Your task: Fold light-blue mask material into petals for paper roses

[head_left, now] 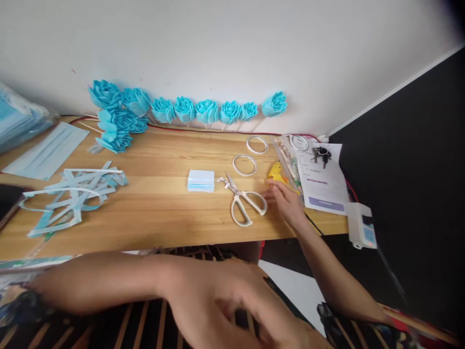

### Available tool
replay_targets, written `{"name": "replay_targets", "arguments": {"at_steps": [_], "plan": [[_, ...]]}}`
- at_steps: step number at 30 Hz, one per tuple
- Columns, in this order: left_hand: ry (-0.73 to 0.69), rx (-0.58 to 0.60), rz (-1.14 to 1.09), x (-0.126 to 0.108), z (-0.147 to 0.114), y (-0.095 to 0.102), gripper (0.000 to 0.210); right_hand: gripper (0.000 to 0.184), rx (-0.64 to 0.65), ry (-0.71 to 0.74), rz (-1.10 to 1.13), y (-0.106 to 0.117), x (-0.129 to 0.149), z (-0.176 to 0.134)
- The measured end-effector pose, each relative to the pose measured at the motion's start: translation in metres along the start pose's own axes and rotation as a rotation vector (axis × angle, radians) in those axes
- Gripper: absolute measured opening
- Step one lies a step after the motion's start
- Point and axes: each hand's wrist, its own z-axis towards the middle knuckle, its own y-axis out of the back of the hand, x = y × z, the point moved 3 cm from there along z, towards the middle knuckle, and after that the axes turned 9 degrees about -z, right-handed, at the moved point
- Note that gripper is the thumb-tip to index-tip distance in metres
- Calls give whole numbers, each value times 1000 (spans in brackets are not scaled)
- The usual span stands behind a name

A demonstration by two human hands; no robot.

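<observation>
My right hand (285,201) is at the right part of the table, right beside a yellow tool that looks like a glue gun (278,172). Its fingers point left, apart and partly blurred; whether they touch the tool cannot be made out. White-handled scissors (238,194) lie with blades a little apart, just left of that hand. Past their tips is a small stack of light blue cut pieces (201,181). Low and close to the camera, my left hand (225,300) hangs in front of the table edge, fingers loosely apart and nothing visible in it.
Blue handmade flowers (207,111) on sticks lean along the wall. Cut blue strips (76,194), a flat face mask (49,148) and a bag of masks (20,121) occupy the left. Two tape rolls (244,165), keys (322,154) on paper (319,184), and a white device (361,225) are right.
</observation>
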Motion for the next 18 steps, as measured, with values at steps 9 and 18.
{"name": "replay_targets", "arguments": {"at_steps": [9,18], "plan": [[-172,-1099,752,-47,-93,102,16,44,-29,579,-559,-36,39,-46],[2,-1391,1313,-29,-149,188,27,56,72,552,-646,-50,27,-38]]}}
